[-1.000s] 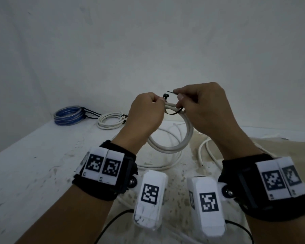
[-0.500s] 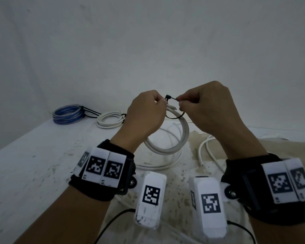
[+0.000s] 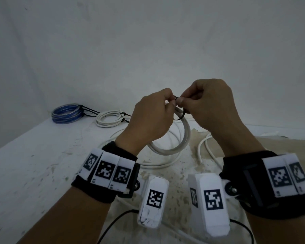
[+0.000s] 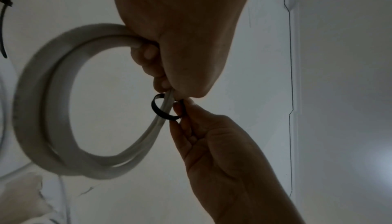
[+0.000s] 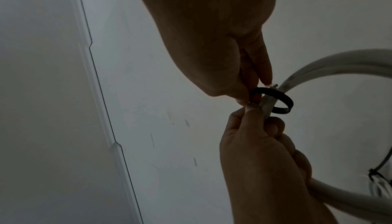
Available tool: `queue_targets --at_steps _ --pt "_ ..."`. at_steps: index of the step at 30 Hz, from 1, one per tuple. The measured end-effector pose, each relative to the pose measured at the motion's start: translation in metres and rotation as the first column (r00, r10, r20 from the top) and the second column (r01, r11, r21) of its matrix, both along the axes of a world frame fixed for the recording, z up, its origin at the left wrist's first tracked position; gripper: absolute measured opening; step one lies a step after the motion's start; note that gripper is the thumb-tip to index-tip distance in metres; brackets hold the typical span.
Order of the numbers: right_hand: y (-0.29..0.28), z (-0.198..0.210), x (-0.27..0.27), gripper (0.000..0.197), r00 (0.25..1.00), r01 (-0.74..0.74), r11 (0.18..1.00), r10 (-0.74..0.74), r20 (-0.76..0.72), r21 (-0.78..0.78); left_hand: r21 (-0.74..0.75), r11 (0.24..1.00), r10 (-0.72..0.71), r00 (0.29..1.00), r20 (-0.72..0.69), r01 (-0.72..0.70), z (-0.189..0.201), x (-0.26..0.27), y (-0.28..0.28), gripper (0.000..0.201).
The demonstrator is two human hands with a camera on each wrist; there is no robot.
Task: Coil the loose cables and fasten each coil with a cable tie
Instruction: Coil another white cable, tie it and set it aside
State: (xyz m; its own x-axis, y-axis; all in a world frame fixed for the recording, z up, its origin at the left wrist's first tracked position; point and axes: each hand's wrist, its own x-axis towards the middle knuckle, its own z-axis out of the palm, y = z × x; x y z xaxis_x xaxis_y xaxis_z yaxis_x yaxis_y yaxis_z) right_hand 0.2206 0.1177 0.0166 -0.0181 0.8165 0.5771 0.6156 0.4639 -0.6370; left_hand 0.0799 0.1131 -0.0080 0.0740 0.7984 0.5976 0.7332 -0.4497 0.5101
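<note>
Left hand gripped the white cable coil above the table, while the right hand pinched the black cable tie looped loosely around it.

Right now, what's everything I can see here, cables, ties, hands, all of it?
White cable coil: one, white, held up between the hands.
Black cable tie: one, black, looped loosely round that coil.
Blue coil: one, blue, tied, far left of table.
Small white coil: one, white, tied, beside the blue one.
Loose cables: white, count unclear, on the table.
Table: one, white, stained.
Wrist cameras: two, white, under the wrists.
Left hand: grips the coil.
Right hand: pinches the tie.
</note>
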Motion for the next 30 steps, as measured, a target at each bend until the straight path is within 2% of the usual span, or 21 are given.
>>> queue_targets --at_steps 3,5,7,10,12,15,18,21,23,26,30 --pt "-0.002 0.001 0.001 0.015 0.978 -0.083 0.994 0.067 -0.196 -0.074 0.045 0.997 -0.059 0.996 0.06 0.057 0.001 -0.003 0.0 0.021" --pt "-0.005 0.004 0.002 0.017 0.945 -0.154 0.969 0.088 -0.314 -0.191 0.047 0.995 -0.09 0.994 0.065 0.087 0.004 -0.003 -0.001 0.021" --pt "-0.007 0.006 0.005 0.014 0.881 -0.231 0.926 0.069 -0.468 -0.299 0.036 0.993 -0.114 0.992 0.05 0.112 0.005 -0.001 -0.003 0.021" --pt "-0.005 0.007 0.006 0.012 0.776 -0.329 0.886 0.055 -0.628 -0.328 0.036 0.989 -0.146 0.988 0.043 0.144 0.005 0.004 -0.005 0.019" --pt "-0.001 0.005 0.005 0.023 0.795 -0.304 0.904 0.066 -0.604 -0.301 0.042 0.983 -0.179 0.983 0.047 0.177 0.003 0.007 -0.006 0.018" --pt "0.003 0.003 0.004 0.029 0.886 -0.148 0.959 0.02 -0.463 -0.241 0.024 0.975 -0.222 0.974 0.038 0.221 0.001 0.012 -0.009 0.02" --pt "0.006 0.0 0.008 0.035 0.904 -0.063 0.97 -0.044 -0.426 -0.235 -0.006 0.978 -0.209 0.977 0.041 0.209 -0.002 0.016 -0.009 0.021" --pt "0.004 0.002 0.012 0.032 0.877 -0.223 0.936 0.071 -0.476 -0.272 -0.027 0.991 -0.131 0.988 0.087 0.134 -0.002 0.014 -0.004 0.023" --pt "0.002 0.003 0.012 0.026 0.885 -0.296 0.912 0.15 -0.44 -0.284 -0.039 0.993 -0.1 0.983 0.154 0.107 0.0 0.01 -0.003 0.027" --pt "0.002 0.001 0.008 0.023 0.896 -0.299 0.914 0.169 -0.41 -0.276 -0.061 0.991 -0.107 0.974 0.198 0.121 0.003 0.007 -0.005 0.03" --pt "0.002 0.0 0.009 0.016 0.846 -0.348 0.891 0.164 -0.507 -0.292 -0.084 0.984 -0.138 0.975 0.174 0.155 0.002 0.009 -0.005 0.026"
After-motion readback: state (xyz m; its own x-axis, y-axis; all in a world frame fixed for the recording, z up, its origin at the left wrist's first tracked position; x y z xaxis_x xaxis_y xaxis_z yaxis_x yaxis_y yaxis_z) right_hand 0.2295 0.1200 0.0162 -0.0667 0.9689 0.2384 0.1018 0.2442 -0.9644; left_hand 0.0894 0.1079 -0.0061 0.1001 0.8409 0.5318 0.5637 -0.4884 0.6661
